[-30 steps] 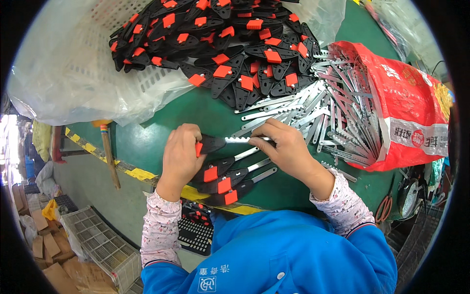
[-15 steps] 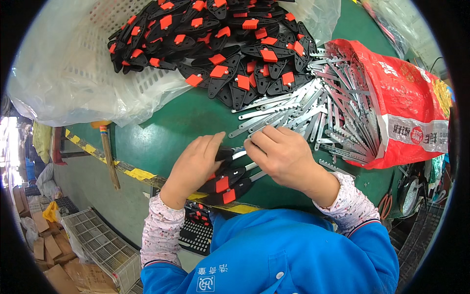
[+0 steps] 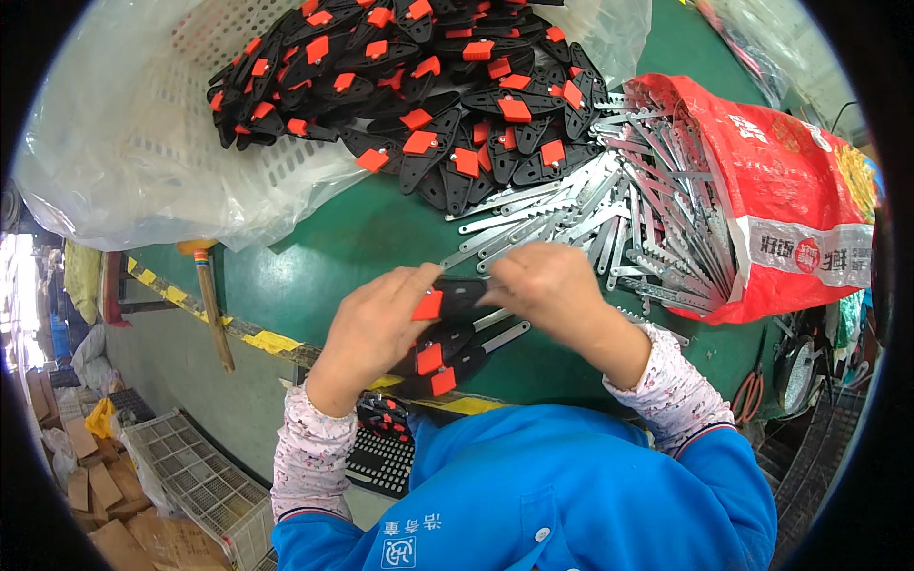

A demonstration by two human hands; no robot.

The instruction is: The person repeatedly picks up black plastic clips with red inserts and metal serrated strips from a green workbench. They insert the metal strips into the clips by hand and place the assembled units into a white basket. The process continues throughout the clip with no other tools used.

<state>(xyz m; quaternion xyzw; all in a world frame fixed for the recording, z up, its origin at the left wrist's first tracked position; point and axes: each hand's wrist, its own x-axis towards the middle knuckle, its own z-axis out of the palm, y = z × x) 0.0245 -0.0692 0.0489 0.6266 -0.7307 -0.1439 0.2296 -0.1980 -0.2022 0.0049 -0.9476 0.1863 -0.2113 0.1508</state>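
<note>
My left hand (image 3: 371, 319) is closed around a black plastic part (image 3: 462, 292) with a red tab, its tapered end pointing right. My right hand (image 3: 557, 293) pinches at that end. A bit of a metal strip (image 3: 490, 298) gleams by its fingertips, which are smeared by motion. Just below, two more black parts with red tabs (image 3: 430, 359) lie side by side near the table's edge, partly under my left hand. Metal strips (image 3: 509, 335) stick out of their right ends.
Many black parts with red tabs (image 3: 419, 143) are heaped at the back, beside a plastic-lined white basket (image 3: 219, 57). Loose toothed metal strips (image 3: 590, 209) spill from a red bag (image 3: 762, 190) at right. A wooden-handled hammer (image 3: 214, 305) hangs at the left table edge.
The upper black part has come forward between my hands, its red tab now showing. Less metal shows at its right end. My right hand has moved slightly right and is blurred.
</note>
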